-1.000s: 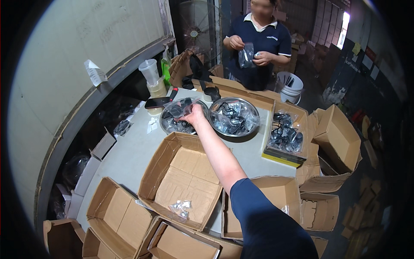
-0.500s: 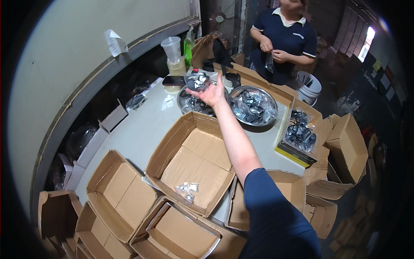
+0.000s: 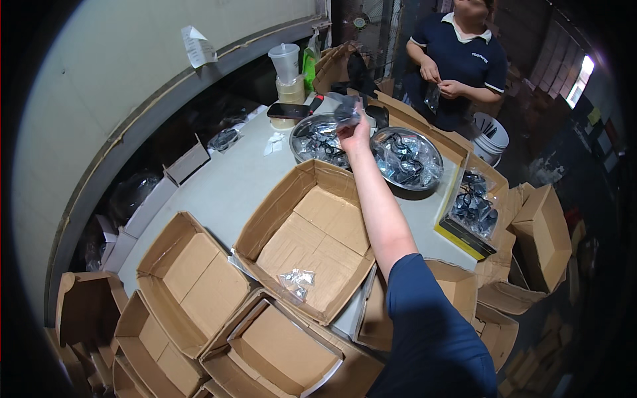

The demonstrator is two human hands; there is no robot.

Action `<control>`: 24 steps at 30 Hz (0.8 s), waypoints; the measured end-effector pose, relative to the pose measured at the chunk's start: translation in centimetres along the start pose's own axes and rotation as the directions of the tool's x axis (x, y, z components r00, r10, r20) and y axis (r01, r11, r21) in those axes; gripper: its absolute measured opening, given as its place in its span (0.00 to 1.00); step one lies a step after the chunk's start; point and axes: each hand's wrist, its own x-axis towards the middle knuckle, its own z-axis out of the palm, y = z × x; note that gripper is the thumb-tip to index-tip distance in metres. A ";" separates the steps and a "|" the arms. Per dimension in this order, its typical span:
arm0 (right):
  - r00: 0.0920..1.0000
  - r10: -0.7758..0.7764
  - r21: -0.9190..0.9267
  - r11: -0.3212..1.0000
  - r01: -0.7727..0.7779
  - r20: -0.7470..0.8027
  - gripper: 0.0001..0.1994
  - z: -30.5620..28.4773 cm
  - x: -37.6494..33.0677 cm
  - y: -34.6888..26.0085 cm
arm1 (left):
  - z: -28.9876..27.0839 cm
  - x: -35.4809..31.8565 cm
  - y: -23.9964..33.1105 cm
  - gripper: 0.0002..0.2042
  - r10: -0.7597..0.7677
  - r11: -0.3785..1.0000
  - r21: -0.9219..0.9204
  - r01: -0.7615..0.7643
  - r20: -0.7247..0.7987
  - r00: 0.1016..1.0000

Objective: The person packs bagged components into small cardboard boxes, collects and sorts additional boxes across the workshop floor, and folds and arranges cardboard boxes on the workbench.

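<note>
My right hand (image 3: 355, 136) reaches across the table from the lower right, its fingers closed on a clear plastic bag (image 3: 346, 111) with something dark inside, blurred by motion. It is raised over the right part of a round metal bowl (image 3: 292, 147) heaped with similar bagged dark pieces. Just right of my wrist stands a second metal bowl (image 3: 440, 174), also full of bagged black corded parts. Nearer, below my forearm's left side, an open cardboard tray (image 3: 312, 229) holds a few small clear packets (image 3: 297, 281). My left hand is out of the picture.
Several open cardboard trays (image 3: 189, 278) crowd the near side. A box of bagged parts (image 3: 472, 205) stands at the right. A phone (image 3: 288, 111), tape rolls (image 3: 290, 93) and a plastic cup (image 3: 285, 63) are at the back. Across the table a person (image 3: 458, 60) handles a small bag.
My right hand has turned from palm-up to a closed grip, with the bag now upright above the fingers. The whole view has shifted slightly, moving the table rightward in the picture.
</note>
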 end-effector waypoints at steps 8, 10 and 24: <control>0.972 -0.097 0.134 0.989 0.069 0.214 0.14 -1.7 0.7 -0.9 | -0.4 -1.0 -0.2 0.33 -0.019 1.000 0.016 0.019 0.002 1.000; 0.977 -0.090 0.113 0.991 0.069 0.192 0.15 -1.3 0.2 -0.3 | -0.6 -1.4 -0.4 0.33 -0.030 0.999 0.027 0.030 -0.001 1.000; 0.917 -0.262 -0.896 -0.407 0.177 0.301 0.43 -2.9 1.9 4.8 | -1.7 -1.0 -0.5 0.33 -0.003 0.997 0.078 0.002 0.009 1.000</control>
